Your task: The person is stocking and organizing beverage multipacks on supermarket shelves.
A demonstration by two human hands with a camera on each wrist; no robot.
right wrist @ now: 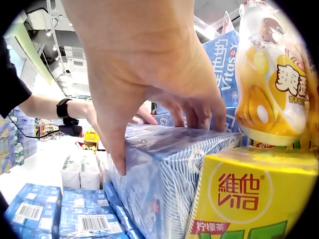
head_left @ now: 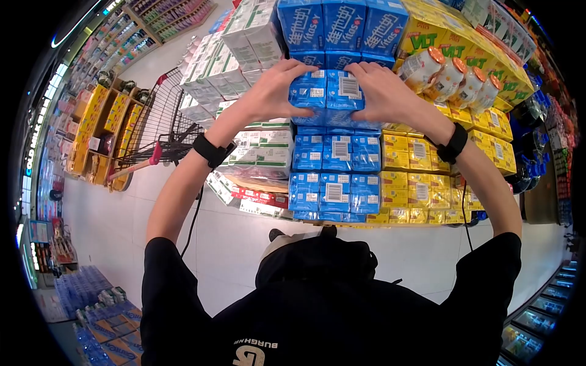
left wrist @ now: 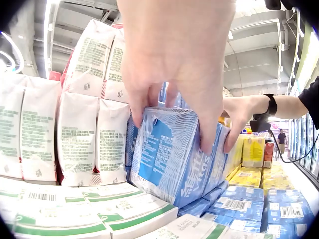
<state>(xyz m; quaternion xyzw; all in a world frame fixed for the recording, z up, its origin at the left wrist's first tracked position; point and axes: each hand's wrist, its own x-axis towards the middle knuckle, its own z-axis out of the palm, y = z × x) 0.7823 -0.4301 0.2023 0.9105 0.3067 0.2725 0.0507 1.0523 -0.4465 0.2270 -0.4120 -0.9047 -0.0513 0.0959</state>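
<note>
- Blue plastic-wrapped pack of cartons (head_left: 343, 105), upper centre of the head view, between the person's two hands.
- Left hand (head_left: 271, 93), touching the pack's left side, spread wide: thumb on the near part, fingers reaching over the far part.
- Right hand (head_left: 387, 96), mirroring it on the right side, also spread wide, thumb near and fingers far; together the hands grip the pack.
- Further blue packs (head_left: 333, 192) in rows, centre of the frame, below the hands; upright blue cartons (head_left: 323, 27) at top centre, beyond them.
- White-and-green cartons (head_left: 262, 149), left of the pack.
- Yellow cartons (head_left: 419, 189), right of centre; orange-capped bottles (head_left: 448, 82), upper right, near the right hand.
</note>
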